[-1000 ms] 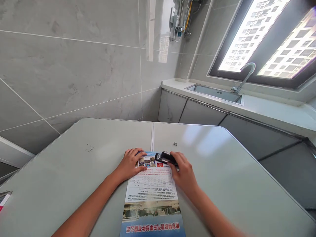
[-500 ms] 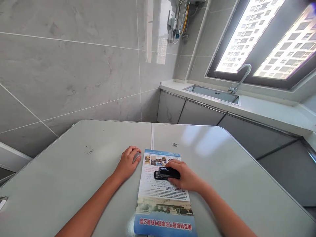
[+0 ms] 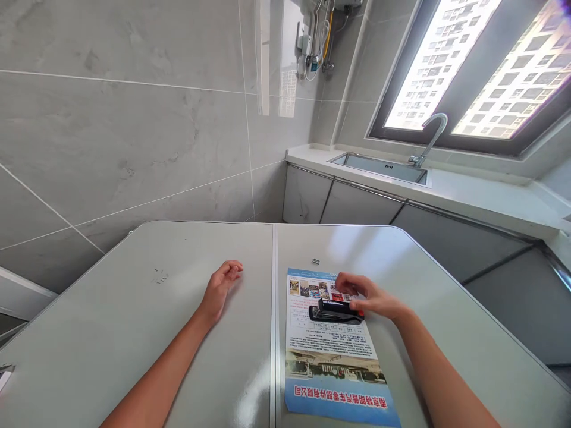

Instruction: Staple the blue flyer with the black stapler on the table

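A: Biggest first, quick.
B: Pale glossy table [image 3: 80, 333], seam running near to far down its middle.

A: Next?
B: Printed leaflet [image 3: 330, 346], flat on the table just right of the seam. Pale blue strip at the far edge, then a row of small colour photos, red lines, small black text on white, a wide building photo, and a blue near band with big red characters.

A: Hands?
B: Well apart from each other. Left hand [image 3: 218, 289] is on the left half of the table, fingers loosely curled, nothing in it. Right hand [image 3: 363, 294] is over the leaflet's far right part, fingers bent and spread from the thumb, not wrapped round anything. Thumb is at the stapler's right end; can't tell if it presses.

A: Stapler looks?
B: Stapler [image 3: 335, 311] is black, shiny, long and low, bit of red at the right end by the thumb. Lies crosswise on the leaflet, nearer its far edge, nose pointing left, right end at the leaflet's right edge.

A: Small stuff?
B: Short metallic strips [image 3: 315, 261] just beyond the leaflet. Tiny dark specks [image 3: 159, 276] far left, too small to identify.
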A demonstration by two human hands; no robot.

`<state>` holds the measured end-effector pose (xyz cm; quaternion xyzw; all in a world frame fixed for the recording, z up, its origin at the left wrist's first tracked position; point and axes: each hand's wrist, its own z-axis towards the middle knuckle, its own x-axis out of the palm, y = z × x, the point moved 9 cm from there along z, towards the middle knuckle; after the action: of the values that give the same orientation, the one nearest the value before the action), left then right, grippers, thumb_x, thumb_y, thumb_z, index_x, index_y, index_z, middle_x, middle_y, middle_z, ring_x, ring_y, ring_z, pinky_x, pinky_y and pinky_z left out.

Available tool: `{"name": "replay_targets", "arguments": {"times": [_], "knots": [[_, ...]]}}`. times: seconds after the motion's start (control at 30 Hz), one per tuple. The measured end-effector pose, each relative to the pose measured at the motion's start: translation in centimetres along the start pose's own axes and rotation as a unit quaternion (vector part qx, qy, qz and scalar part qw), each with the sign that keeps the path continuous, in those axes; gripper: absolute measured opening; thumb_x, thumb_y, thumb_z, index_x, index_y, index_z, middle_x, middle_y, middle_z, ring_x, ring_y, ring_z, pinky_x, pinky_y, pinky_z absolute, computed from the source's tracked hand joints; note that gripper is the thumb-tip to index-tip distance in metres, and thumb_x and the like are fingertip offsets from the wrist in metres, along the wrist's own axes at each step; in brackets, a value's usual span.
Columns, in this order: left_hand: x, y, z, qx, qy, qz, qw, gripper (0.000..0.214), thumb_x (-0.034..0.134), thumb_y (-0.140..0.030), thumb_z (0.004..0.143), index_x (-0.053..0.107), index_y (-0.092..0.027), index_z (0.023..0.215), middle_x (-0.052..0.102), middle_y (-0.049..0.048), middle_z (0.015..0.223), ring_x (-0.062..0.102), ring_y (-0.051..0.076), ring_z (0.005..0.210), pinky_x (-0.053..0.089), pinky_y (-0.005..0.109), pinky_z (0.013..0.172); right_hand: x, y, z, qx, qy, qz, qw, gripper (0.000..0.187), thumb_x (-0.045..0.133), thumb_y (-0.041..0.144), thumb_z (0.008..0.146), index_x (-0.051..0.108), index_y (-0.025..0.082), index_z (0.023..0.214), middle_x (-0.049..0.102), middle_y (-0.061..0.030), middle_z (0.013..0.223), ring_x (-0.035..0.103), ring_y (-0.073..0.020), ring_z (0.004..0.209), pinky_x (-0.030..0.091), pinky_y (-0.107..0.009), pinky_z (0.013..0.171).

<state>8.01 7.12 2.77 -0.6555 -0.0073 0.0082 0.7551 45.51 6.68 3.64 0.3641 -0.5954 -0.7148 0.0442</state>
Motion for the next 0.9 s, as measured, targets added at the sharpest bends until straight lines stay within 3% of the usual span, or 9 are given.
{"name": "replay_targets", "arguments": {"times": [0.03,0.1,0.13,0.2,0.33,0.53,0.9], "knots": [[-0.5,0.2,0.3,-0.013,-0.01,-0.089,0.996,0.035,0.062,-0.051,0.096,0.062,-0.02,0.081,0.057,0.0065,0.099,0.055,0.02,0.095,0.047,0.031,0.085,-1.9,-1.3,-0.1,0.013,-0.089,0.017,0.996,0.051,0.066,0.07,0.084,0.057,0.02,0.082,0.051,0.0002,0.075,0.043,-0.0154,0.069,0.036,-0.028,0.062],[-1.1,0.5,0.7,-0.037,-0.014,-0.241,0.97,0.044,0.064,-0.048,0.095,0.048,-0.018,0.066,0.047,0.0022,0.078,0.048,0.016,0.075,0.045,0.028,0.071,-5.5,-4.3,-1.2,0.062,-0.268,0.021,0.961,0.055,0.058,0.067,0.091,0.044,0.021,0.066,0.039,0.0028,0.064,0.035,-0.0134,0.063,0.03,-0.029,0.058],[-1.2,0.6,0.8,-0.048,-0.011,-0.298,0.953,0.049,0.065,-0.046,0.095,0.04,-0.018,0.062,0.041,-0.0001,0.071,0.043,0.014,0.068,0.043,0.028,0.066,-6.5,-5.6,-1.8,0.084,-0.324,0.019,0.942,0.057,0.06,0.065,0.091,0.038,0.021,0.062,0.034,0.0039,0.061,0.03,-0.0126,0.06,0.026,-0.029,0.056],[-1.2,0.6,0.8,-0.067,-0.007,-0.373,0.926,0.054,0.063,-0.041,0.095,0.029,-0.019,0.06,0.03,-0.0028,0.065,0.037,0.013,0.061,0.039,0.028,0.061,-7.3,-7.4,-2.5,0.109,-0.379,0.027,0.918,0.06,0.066,0.061,0.089,0.032,0.022,0.058,0.027,0.0051,0.058,0.024,-0.0116,0.058,0.02,-0.03,0.054],[-1.1,0.5,0.3,-0.087,-0.007,-0.433,0.897,0.06,0.063,-0.038,0.094,0.017,-0.019,0.059,0.017,-0.0046,0.061,0.032,0.013,0.058,0.036,0.029,0.058,-6.5,-8.6,-2.0,0.091,-0.367,0.12,0.918,0.061,0.073,0.052,0.086,0.031,0.022,0.055,0.023,0.0056,0.057,0.019,-0.011,0.057,0.015,-0.031,0.054],[-1.7,0.9,-0.1,-0.093,0.005,-0.462,0.882,0.065,0.065,-0.036,0.09,0.01,-0.02,0.06,0.004,-0.0049,0.06,0.019,0.013,0.052,0.024,0.031,0.049,-4.2,-8.7,-0.5,0.047,-0.246,0.336,0.908,0.064,0.076,0.044,0.085,0.024,0.022,0.053,0.015,0.0074,0.056,0.015,-0.0101,0.054,0.014,-0.031,0.053],[-1.2,1.1,0.2,-0.101,0.041,-0.445,0.889,0.065,0.062,-0.034,0.09,0.007,-0.02,0.059,-0.001,-0.0053,0.058,0.008,0.013,0.05,0.017,0.033,0.048,-3.0,-8.9,0.3,0.064,-0.184,0.349,0.917,0.068,0.079,0.044,0.083,0.023,0.022,0.052,0.015,0.0081,0.054,0.013,-0.0085,0.053,0.011,-0.032,0.053]]}}
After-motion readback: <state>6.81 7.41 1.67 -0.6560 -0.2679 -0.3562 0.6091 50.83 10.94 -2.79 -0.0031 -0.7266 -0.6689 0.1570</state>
